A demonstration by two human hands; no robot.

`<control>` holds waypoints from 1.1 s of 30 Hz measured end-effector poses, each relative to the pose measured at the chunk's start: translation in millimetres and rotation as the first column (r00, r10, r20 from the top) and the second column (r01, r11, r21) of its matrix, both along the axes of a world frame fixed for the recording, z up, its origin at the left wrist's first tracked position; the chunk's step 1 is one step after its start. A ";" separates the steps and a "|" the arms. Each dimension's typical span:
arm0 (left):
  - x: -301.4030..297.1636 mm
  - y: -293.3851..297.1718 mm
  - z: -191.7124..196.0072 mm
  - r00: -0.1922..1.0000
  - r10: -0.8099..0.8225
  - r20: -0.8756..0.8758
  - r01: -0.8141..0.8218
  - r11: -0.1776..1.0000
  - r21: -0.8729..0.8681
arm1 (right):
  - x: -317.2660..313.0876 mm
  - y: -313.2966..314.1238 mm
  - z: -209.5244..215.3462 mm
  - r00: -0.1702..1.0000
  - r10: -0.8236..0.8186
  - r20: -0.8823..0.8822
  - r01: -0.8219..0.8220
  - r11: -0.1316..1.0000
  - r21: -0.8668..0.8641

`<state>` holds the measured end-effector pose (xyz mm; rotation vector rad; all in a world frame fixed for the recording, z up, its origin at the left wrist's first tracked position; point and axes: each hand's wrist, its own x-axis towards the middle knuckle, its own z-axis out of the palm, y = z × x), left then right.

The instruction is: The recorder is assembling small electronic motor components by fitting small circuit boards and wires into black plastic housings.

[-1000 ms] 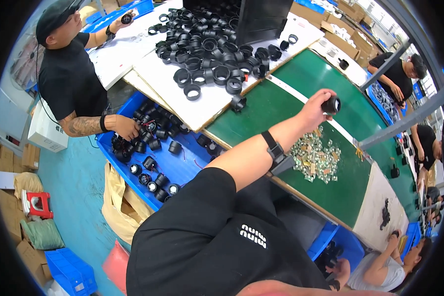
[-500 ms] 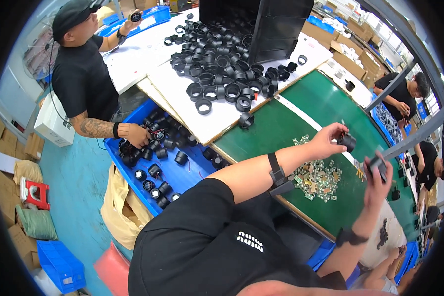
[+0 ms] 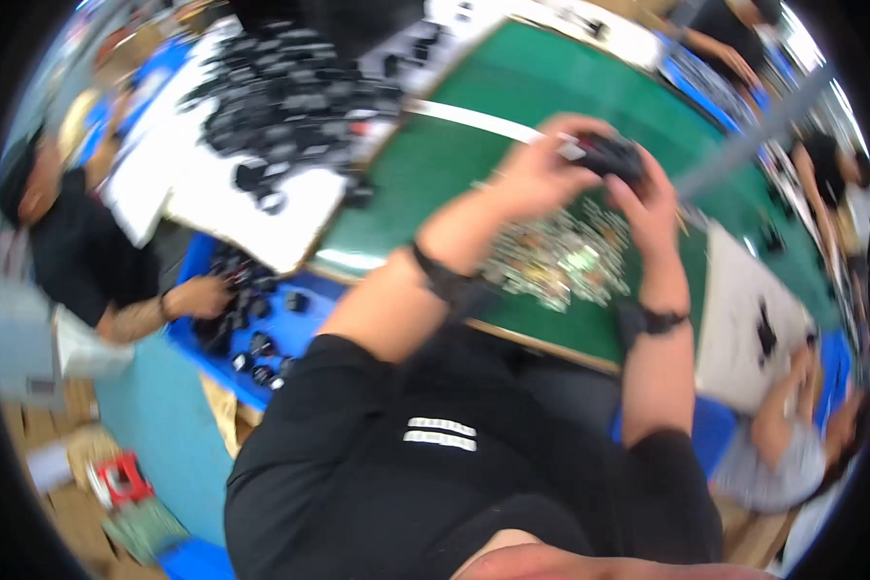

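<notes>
Motion smears this view. Above the green tabletop (image 3: 541,63), my left hand (image 3: 549,166) and my right hand (image 3: 653,205) meet at chest height. Between them is a dark, round black plastic part (image 3: 604,155), with a small reddish and white spot at its left end. My left fingers close round that left end, while my right thumb and fingers grip the other side. Whether it is one piece or two pressed together, I cannot tell. Just below my hands lies a loose heap of small shiny metallic pieces (image 3: 556,261) on the green surface.
Black plastic rings (image 3: 280,92) are heaped on a white board (image 3: 295,227) at the far left. A co-worker's hand (image 3: 203,298) reaches into a blue bin (image 3: 309,324) of black cylindrical parts. A grey post (image 3: 744,145) slants at the right; other people sit beyond.
My two hands, earlier apart with a black part in each, have come together. The view has swung, so the bench appears farther left. The co-worker's raised hand has lowered slightly in view.
</notes>
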<state>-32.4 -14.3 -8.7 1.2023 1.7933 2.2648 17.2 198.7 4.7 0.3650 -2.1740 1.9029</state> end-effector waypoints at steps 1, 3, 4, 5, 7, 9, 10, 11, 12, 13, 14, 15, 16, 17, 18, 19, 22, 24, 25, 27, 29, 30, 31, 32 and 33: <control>-1.5 -1.1 -2.6 0.999 -0.038 0.000 0.038 0.995 0.090 | -0.2 -5.6 5.0 0.992 0.001 0.125 -0.003 1.000 0.015; -2.8 1.5 -2.2 0.995 -0.094 -0.017 0.095 0.980 0.175 | -4.2 -8.5 -8.8 1.000 0.019 -0.003 -0.019 0.998 -0.064; -0.7 0.8 -1.0 0.992 -0.122 0.015 0.117 0.972 0.206 | -1.7 -11.0 -8.4 0.998 0.045 -0.048 -0.048 0.997 -0.062; 0.4 -0.5 2.4 0.989 -0.144 0.023 0.137 0.972 0.192 | 2.2 -13.3 -4.1 0.998 0.050 -0.035 -0.052 0.996 -0.075; 1.1 0.4 8.1 0.988 -0.151 -0.009 0.151 0.980 0.132 | 6.6 -9.7 1.6 0.996 0.081 -0.041 -0.083 0.994 -0.065; 2.4 6.3 6.9 0.982 -0.185 0.039 0.176 0.969 0.171 | 12.5 -7.2 5.8 0.996 0.067 -0.060 -0.070 0.997 -0.038; 3.1 7.8 6.2 0.976 -0.201 0.083 0.179 0.959 0.219 | 14.3 -7.1 8.7 0.994 0.075 -0.079 -0.075 0.997 0.001; 3.9 9.7 5.5 0.980 -0.186 0.068 0.167 0.960 0.224 | 15.6 -7.7 10.7 0.994 0.076 -0.081 -0.077 0.997 -0.005; 4.8 8.3 5.0 0.981 -0.182 0.067 0.164 0.962 0.218 | 16.8 -9.0 12.4 0.992 0.067 -0.110 -0.063 0.997 0.032; 6.9 8.7 5.8 0.985 -0.162 0.053 0.149 0.970 0.193 | 18.2 -8.4 13.2 0.989 0.055 -0.138 -0.046 0.996 0.072; 8.5 9.0 6.7 0.989 -0.142 0.038 0.134 0.977 0.168 | 18.9 -8.3 12.9 0.989 0.056 -0.139 -0.046 0.996 0.070; 9.2 8.5 8.0 0.989 -0.141 0.037 0.133 0.977 0.167 | 19.4 -8.4 12.5 0.990 0.057 -0.129 -0.050 0.997 0.054; 9.5 6.3 9.7 0.990 -0.141 0.011 0.138 0.980 0.144 | 19.9 -10.3 14.1 0.991 0.060 -0.119 -0.056 0.998 0.038; 9.8 4.7 10.8 0.990 -0.142 -0.014 0.143 0.982 0.122 | 21.5 -11.1 16.4 0.991 0.062 -0.120 -0.058 0.998 0.036; 9.9 4.1 10.7 0.990 -0.140 -0.014 0.141 0.983 0.121 | 23.9 -11.5 19.4 0.989 0.056 -0.134 -0.046 0.996 0.075; 9.2 3.4 9.7 0.988 -0.154 -0.023 0.156 0.980 0.121 | 25.5 -12.7 22.0 0.988 0.048 -0.149 -0.032 0.993 0.113; 14.9 8.6 1.2 0.992 -0.122 0.030 0.117 0.984 0.133 | 24.5 -16.5 14.9 0.996 -0.016 -0.083 0.026 0.993 0.115; 14.9 9.3 -2.7 0.993 -0.075 0.092 0.062 0.988 0.144 | 26.7 -21.1 15.0 0.997 -0.042 -0.067 0.052 0.986 0.157; 13.1 8.7 -1.9 0.996 -0.040 0.076 0.026 0.985 0.169 | 27.7 -23.4 15.4 0.996 -0.069 -0.053 0.079 0.976 0.201; 12.2 10.2 -2.0 0.998 -0.004 0.065 -0.009 0.980 0.197 | 23.7 -28.7 9.8 0.985 -0.092 -0.144 0.122 0.970 0.211; 15.8 14.3 4.0 0.932 0.360 0.046 -0.362 0.918 0.161 | 22.3 -26.8 6.2 0.986 -0.067 -0.155 0.097 0.977 0.191; 12.0 15.7 5.7 0.901 0.403 0.161 -0.429 0.883 0.190 | 19.4 -21.7 5.2 0.986 -0.071 -0.148 0.099 0.976 0.193; 10.2 12.9 7.3 0.907 0.288 0.309 -0.369 0.895 0.249 | 14.3 -15.5 4.4 1.000 -0.004 -0.020 0.006 0.995 0.100; 8.1 9.3 7.4 0.884 0.157 0.441 -0.316 0.894 0.316 | 9.1 -8.1 5.1 0.992 0.074 0.099 -0.074 0.997 -0.005; 5.0 6.3 6.7 0.882 0.154 0.445 -0.314 0.896 0.315 | 2.3 1.0 7.5 0.987 -0.063 0.149 0.046 0.992 0.115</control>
